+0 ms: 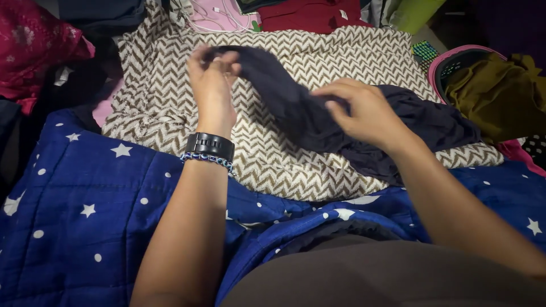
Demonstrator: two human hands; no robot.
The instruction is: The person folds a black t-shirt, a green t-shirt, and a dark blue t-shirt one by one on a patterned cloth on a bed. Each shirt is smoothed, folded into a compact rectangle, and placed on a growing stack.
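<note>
One dark navy garment (318, 122) lies across the middle of the frame, stretched from upper centre down toward the right, on top of one brown-and-white zigzag cloth (170, 108); two hands work on it. The left hand (213, 77), upper centre, has its fingertips pressed together, pinching one end of the garment and lifting it slightly off the cloth; its wrist carries one black watch band (210, 145) and, just below that, one blue beaded bracelet (207, 160). The right hand (364, 111), right of centre, lies on the garment's middle with fingers curled onto the fabric; whether it pinches or merely presses cannot be told. One blue quilt with white stars and dots (85, 210) fills the lower half of the frame, under both forearms. At upper left sits one crimson patterned cloth (34, 48); at the top edge, one pink garment (219, 17) and one dark red one (313, 16); at upper right, one olive cloth (495, 94) rests in a pink-rimmed basket (435, 68).
</note>
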